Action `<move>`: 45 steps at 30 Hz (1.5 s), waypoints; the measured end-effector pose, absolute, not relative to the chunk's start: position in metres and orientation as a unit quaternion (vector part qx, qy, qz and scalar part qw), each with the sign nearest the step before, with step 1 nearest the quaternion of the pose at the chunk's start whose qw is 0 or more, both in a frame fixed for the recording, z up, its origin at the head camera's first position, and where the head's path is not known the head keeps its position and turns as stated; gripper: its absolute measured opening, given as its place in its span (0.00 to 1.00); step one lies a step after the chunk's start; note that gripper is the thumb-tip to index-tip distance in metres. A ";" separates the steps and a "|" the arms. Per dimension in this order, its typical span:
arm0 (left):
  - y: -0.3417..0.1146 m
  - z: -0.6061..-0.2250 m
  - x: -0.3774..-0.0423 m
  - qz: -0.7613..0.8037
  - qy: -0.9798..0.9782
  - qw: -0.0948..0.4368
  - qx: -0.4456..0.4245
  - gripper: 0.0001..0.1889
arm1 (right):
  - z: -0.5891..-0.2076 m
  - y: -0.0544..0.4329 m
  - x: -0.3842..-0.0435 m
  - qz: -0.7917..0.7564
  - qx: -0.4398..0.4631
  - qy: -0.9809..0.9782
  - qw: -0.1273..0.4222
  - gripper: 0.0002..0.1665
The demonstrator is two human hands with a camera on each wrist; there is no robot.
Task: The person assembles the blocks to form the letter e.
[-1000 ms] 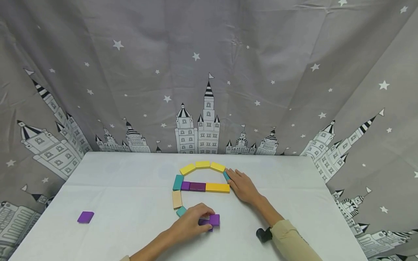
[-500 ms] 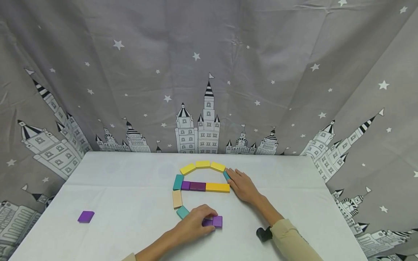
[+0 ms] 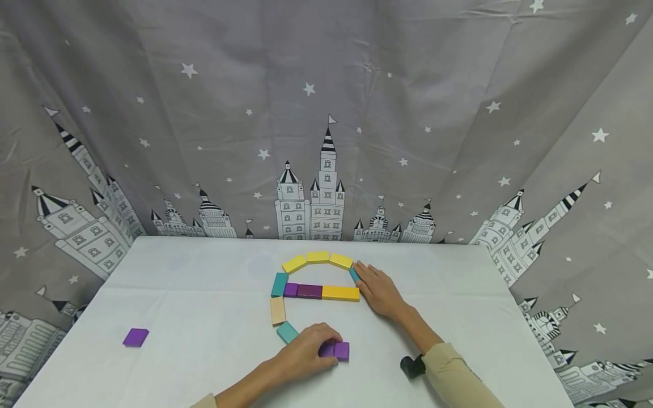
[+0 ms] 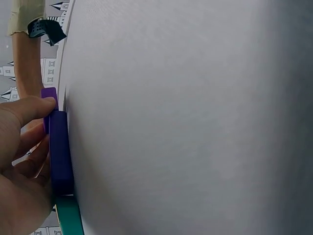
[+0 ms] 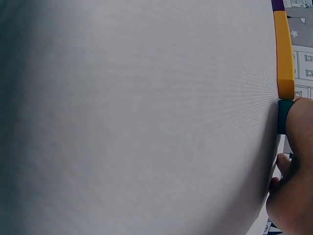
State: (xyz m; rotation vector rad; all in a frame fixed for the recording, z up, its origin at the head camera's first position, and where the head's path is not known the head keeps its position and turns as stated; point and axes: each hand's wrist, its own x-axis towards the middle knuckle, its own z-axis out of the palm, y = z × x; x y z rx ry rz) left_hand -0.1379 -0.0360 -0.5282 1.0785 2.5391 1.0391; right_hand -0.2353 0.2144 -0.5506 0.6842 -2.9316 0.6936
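My left hand [image 3: 308, 352] pinches a purple block [image 3: 342, 351] between thumb and fingers at the lower end of a curve of blocks. In the left wrist view, the thumb rests on the purple block [image 4: 49, 93], with a dark violet block [image 4: 61, 156] beside it and a teal block [image 4: 70, 216] at that one's far end. My right hand [image 3: 380, 290] lies with fairly straight fingers on a narrow teal block [image 3: 354, 275] at the curve's upper right; the hand partly covers it. In the right wrist view this teal block [image 5: 282, 117] meets a long orange-yellow block [image 5: 284, 54].
The curve goes on through yellow blocks [image 3: 318, 257], a teal block [image 3: 279, 284], a tan block [image 3: 278, 311] and a teal block [image 3: 288, 332]. A dark purple block [image 3: 309, 291] lies in the middle bar. A loose purple block [image 3: 135, 338] lies left on the white table [image 3: 194, 306].
My left hand has shifted slightly right and toward me, and the purple block it holds has moved with it. My right hand has stayed in place.
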 end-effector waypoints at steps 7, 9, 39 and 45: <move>-0.035 -0.529 -0.138 0.351 0.859 0.109 0.356 0.16 | -0.550 0.215 -0.235 0.230 0.226 -0.946 0.029 0.31; -0.035 -0.529 -0.138 0.350 0.860 0.110 0.355 0.16 | -0.550 0.215 -0.235 0.231 0.226 -0.946 0.029 0.31; -0.034 -0.531 -0.137 0.331 0.868 0.109 0.353 0.16 | -0.550 0.215 -0.235 0.235 0.222 -0.946 0.029 0.31; -0.033 -0.531 -0.137 0.327 0.870 0.110 0.354 0.17 | -0.550 0.215 -0.235 0.240 0.222 -0.945 0.028 0.31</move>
